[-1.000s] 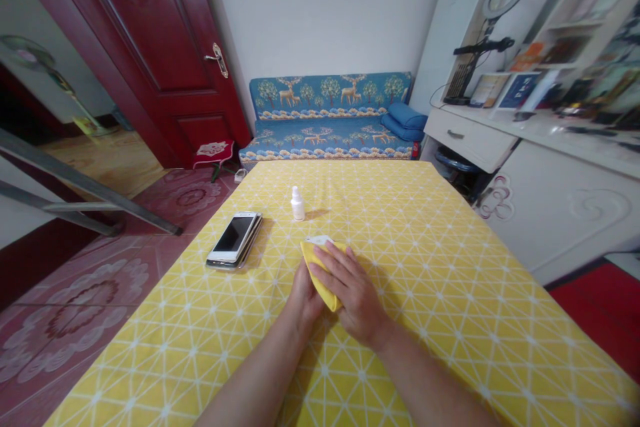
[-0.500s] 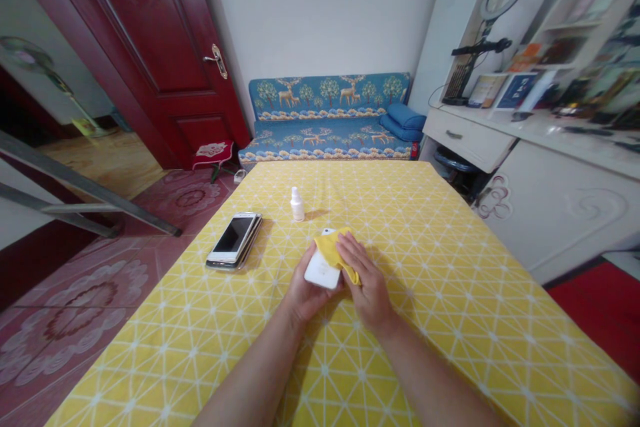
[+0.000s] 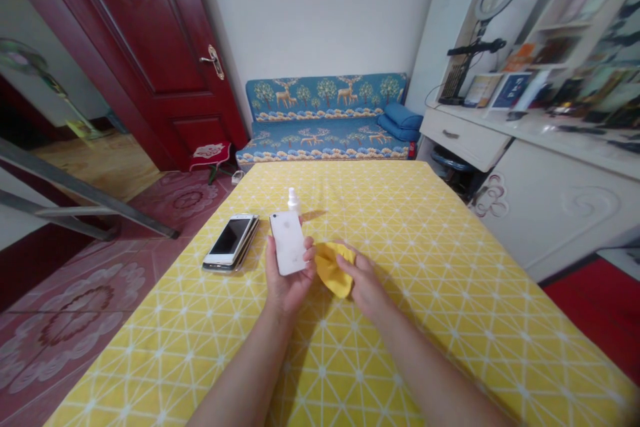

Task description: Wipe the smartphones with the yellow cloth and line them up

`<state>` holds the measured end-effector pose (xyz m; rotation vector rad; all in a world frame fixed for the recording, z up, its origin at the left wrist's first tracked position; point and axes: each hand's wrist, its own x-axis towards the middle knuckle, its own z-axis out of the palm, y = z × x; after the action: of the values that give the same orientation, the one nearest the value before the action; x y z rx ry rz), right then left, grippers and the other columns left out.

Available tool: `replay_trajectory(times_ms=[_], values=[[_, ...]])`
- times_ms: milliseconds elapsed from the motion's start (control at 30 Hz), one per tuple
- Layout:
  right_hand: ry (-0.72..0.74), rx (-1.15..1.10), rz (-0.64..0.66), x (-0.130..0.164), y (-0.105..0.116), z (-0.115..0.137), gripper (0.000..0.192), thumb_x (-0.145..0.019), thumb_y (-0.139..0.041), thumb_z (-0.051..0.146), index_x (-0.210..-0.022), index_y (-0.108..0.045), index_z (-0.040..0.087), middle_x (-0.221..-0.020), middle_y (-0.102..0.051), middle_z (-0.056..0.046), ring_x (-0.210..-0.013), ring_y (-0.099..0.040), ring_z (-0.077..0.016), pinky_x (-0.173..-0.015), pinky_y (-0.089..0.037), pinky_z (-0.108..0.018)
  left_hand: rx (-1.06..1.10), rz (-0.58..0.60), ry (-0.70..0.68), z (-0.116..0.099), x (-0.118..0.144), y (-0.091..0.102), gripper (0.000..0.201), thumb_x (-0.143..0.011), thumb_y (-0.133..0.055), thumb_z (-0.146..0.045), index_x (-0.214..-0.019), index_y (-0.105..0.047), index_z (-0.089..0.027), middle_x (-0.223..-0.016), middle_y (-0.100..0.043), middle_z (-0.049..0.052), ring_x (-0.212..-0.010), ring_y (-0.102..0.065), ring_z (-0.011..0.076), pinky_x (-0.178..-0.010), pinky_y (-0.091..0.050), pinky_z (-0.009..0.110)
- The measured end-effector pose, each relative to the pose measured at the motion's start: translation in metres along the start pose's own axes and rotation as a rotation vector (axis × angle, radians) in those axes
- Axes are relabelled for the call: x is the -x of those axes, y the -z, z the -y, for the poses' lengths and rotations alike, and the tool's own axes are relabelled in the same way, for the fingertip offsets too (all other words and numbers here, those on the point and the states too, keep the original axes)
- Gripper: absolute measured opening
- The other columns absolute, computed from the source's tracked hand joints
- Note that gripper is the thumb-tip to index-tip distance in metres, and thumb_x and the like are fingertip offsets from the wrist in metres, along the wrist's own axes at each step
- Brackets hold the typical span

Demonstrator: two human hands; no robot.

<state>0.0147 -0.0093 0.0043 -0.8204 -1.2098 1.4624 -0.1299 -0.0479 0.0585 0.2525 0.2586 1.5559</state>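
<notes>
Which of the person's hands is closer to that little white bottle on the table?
The left. The left hand, holding a white phone, is just in front of the small white bottle; the phone's top nearly overlaps it. The right hand, holding a yellow cloth, sits farther right.

1. White phone (image 3: 288, 243) in your left hand (image 3: 286, 280): smooth back, faint sheen, looks like glass or plastic.
2. Yellow cloth (image 3: 334, 269) in your right hand (image 3: 364, 283): soft, matt.
3. Tablecloth (image 3: 425, 293): matt, woven-looking, printed.
4. Stacked phones (image 3: 231, 242) near your table's left edge: glossy dark screen, metallic rim.
5. Small bottle (image 3: 293, 200): white plastic.
</notes>
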Motion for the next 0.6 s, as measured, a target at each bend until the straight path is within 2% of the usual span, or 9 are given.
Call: replay_trajectory(times_ms=[100, 167, 233, 367, 500, 600], values=[[0.088, 0.239, -0.117, -0.006, 0.012, -0.001, 0.047, -0.08, -0.067, 0.039, -0.124, -0.06, 0.025, -0.125, -0.065, -0.009, -0.113, -0.063, -0.0277, -0.092, -0.054, -0.045, -0.015, 0.016, 0.022, 0.002, 0.0, 0.001, 0.054, -0.093, -0.035, -0.056, -0.131, -0.053, -0.022, -0.088, -0.057, 0.007, -0.066, -0.055, 0.0099, -0.056, -0.053, 0.019], [0.1, 0.309, -0.181, -0.008, 0.019, -0.002, 0.047, -0.08, -0.066, 0.037, -0.125, -0.059, 0.026, -0.127, -0.064, -0.009, -0.115, -0.062, -0.0278, -0.093, -0.053, -0.046, -0.045, -0.002, 0.044, 0.005, 0.0, 0.002, 0.054, -0.093, -0.035, -0.056, -0.133, -0.051, -0.023, -0.095, -0.061, 0.009, -0.073, -0.061, 0.0121, -0.062, -0.056, 0.022], [0.046, 0.22, -0.13, -0.008, 0.02, -0.004, 0.047, -0.082, -0.063, 0.035, -0.127, -0.056, 0.024, -0.121, -0.067, -0.01, -0.106, -0.067, -0.027, -0.087, -0.056, -0.045, -0.066, -0.045, 0.054, 0.008, -0.002, 0.003, 0.054, -0.094, -0.036, -0.055, -0.135, -0.049, -0.023, -0.101, -0.064, 0.011, -0.081, -0.066, 0.0153, -0.069, -0.058, 0.026], [-0.022, 0.007, 0.071, -0.005, 0.012, -0.005, 0.041, -0.08, -0.062, 0.026, -0.12, -0.059, 0.022, -0.112, -0.072, -0.009, -0.094, -0.071, -0.0249, -0.077, -0.059, -0.041, -0.063, -0.087, 0.062, 0.009, -0.004, 0.003, 0.056, -0.093, -0.038, -0.056, -0.138, -0.046, -0.024, -0.113, -0.066, 0.015, -0.092, -0.069, 0.0198, -0.077, -0.058, 0.03], [0.021, 0.206, 0.109, -0.006, 0.012, -0.005, 0.041, -0.078, -0.064, 0.025, -0.119, -0.059, 0.027, -0.114, -0.07, -0.006, -0.093, -0.071, -0.0232, -0.076, -0.059, -0.041, -0.077, -0.027, 0.117, 0.007, -0.004, 0.002, 0.063, -0.09, -0.042, -0.06, -0.143, -0.038, -0.026, -0.129, -0.059, 0.017, -0.11, -0.064, 0.0255, -0.086, -0.055, 0.035], [0.179, 0.45, 0.008, -0.009, 0.017, -0.003, 0.044, -0.077, -0.064, 0.028, -0.121, -0.059, 0.026, -0.123, -0.066, -0.008, -0.11, -0.064, -0.0261, -0.092, -0.053, -0.048, -0.154, -0.032, 0.152, 0.011, -0.006, 0.004, 0.067, -0.088, -0.047, -0.058, -0.143, -0.036, -0.022, -0.129, -0.058, 0.02, -0.115, -0.061, 0.0297, -0.091, -0.053, 0.04]])
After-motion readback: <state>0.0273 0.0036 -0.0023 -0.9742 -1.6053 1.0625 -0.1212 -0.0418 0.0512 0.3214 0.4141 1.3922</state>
